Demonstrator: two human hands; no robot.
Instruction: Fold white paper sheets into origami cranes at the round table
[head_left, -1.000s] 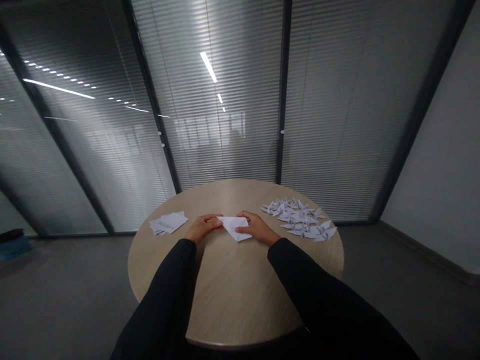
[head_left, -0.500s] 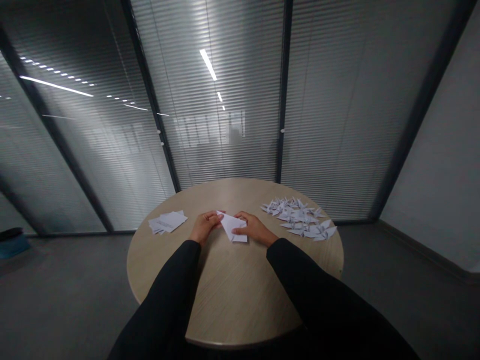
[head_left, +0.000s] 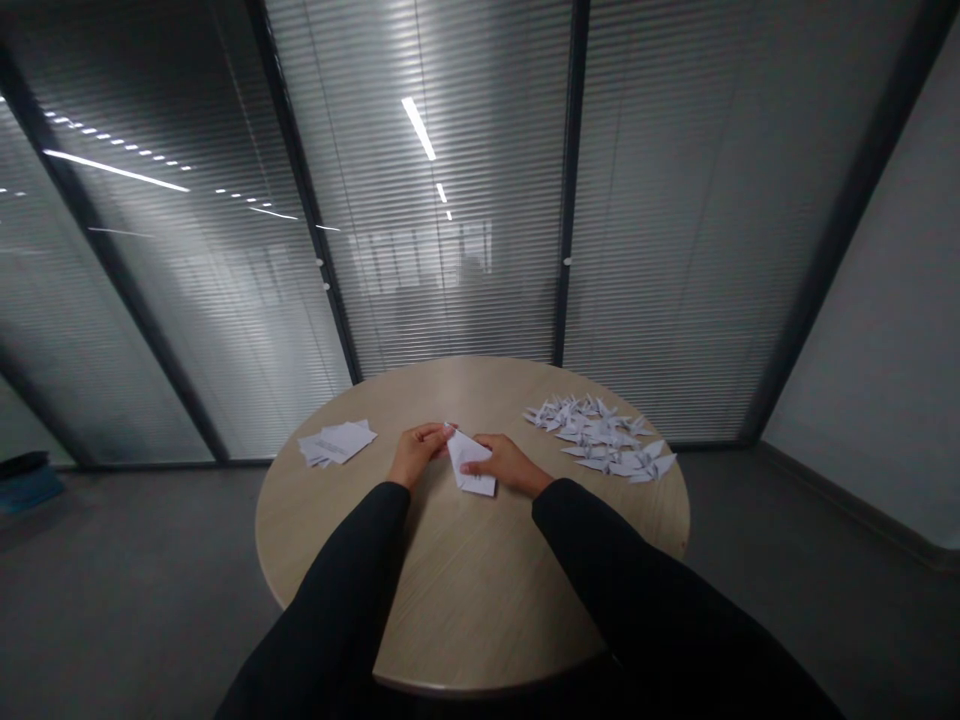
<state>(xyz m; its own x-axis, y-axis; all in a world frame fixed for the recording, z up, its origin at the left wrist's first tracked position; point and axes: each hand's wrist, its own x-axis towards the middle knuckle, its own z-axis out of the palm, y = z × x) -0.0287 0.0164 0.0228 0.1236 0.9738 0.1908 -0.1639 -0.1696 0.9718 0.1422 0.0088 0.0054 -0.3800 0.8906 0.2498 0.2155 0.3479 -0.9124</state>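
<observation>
Round table (head_left: 465,590), blinded glass (head_left: 450,220) behind; left hand (head_left: 414,452), right hand (head_left: 506,465) gripping folded paper (head_left: 471,464).

Nothing readable on this table, folks! The stack of white paper sheets (head_left: 337,442) at the left shows a faint grey patch of print on its top sheet, but it's far too small and blurred for a single letter. The folded white sheet (head_left: 471,462) at the middle gives us no legible marks, and neither do the paper cranes (head_left: 600,438) on the right.

The person's left hand (head_left: 415,453) and right hand (head_left: 506,465) extend forward from black sleeves (head_left: 622,570), nearly meeting, fingers angled inward.
</observation>
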